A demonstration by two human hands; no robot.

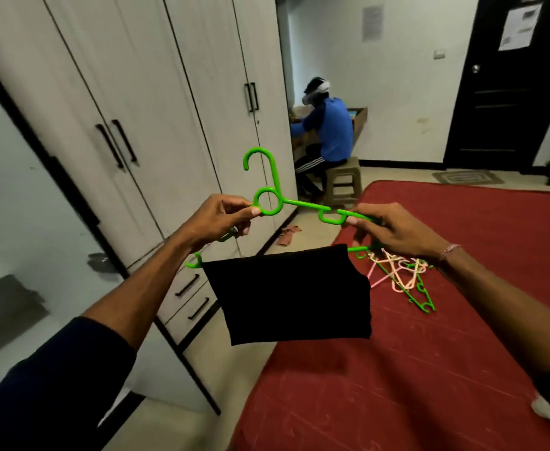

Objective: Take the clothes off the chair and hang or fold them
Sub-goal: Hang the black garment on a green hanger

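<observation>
I hold a bright green plastic hanger (303, 205) up in front of me, above the edge of the bed. A black folded garment (289, 294) hangs over its bottom bar. My left hand (218, 219) pinches the hanger at the ring under the hook. My right hand (394, 231) grips the hanger's right shoulder, fingers curled round the plastic. The chair is not in view.
A red-covered bed (429, 369) fills the lower right, with a pile of green and pink hangers (403, 275) on it. White wardrobe doors (156, 125) and drawers stand at left. A person in blue sits on a stool (343, 180) at the back. A rag (288, 234) lies on the floor.
</observation>
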